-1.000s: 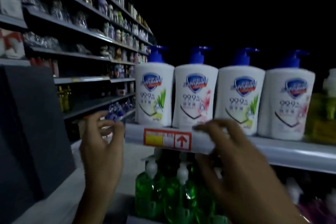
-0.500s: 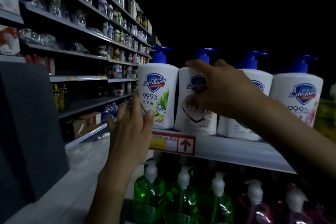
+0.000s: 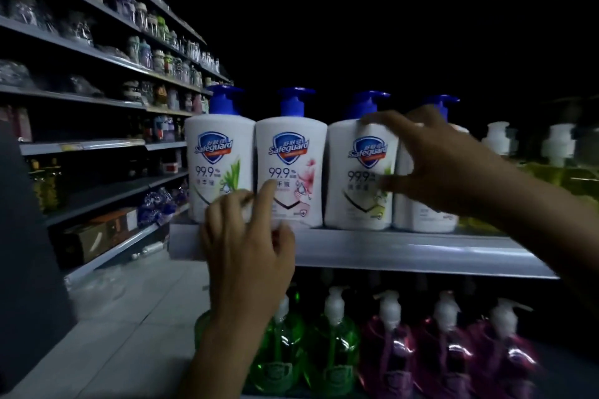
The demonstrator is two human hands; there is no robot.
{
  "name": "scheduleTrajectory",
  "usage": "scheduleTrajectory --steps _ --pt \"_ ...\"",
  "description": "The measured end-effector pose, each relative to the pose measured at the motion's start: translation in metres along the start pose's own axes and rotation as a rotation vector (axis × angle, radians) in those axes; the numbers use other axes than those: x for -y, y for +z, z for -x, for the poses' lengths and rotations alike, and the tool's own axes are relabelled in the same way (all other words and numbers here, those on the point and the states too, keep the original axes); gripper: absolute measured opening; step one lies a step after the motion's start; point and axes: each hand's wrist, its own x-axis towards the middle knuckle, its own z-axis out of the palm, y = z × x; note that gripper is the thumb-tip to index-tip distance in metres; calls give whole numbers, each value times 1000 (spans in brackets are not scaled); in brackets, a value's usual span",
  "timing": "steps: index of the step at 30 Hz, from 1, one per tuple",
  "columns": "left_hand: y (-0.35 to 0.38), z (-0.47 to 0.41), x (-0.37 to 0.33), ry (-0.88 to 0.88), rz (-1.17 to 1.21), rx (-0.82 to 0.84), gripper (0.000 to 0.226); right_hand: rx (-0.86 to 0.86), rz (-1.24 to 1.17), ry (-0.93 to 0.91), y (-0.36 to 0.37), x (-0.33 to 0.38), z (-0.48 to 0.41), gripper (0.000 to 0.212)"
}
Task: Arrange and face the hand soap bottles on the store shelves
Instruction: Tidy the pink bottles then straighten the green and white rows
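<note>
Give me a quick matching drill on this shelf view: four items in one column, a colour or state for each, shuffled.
Items:
1. leftmost white bottle
2. second white bottle
3. fourth white bottle
4. green bottles

States:
A. pink flower label
B. lower shelf, white pumps
C. green leaf label
D. mostly hidden behind the right hand

Pairs: 1-C, 2-A, 3-D, 4-B
</note>
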Motion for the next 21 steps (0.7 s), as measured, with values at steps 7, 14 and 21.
scheduleTrajectory --steps 7,14,21 --pt "14 6 -12 -25 -2 17 55 7 -7 -130 16 -10 -22 114" --pt "17 7 -19 -76 43 -42 57 -55 -77 -182 12 -15 -15 103" --pt "21 7 -19 -67 96 -67 54 -23 54 53 -16 -76 14 102"
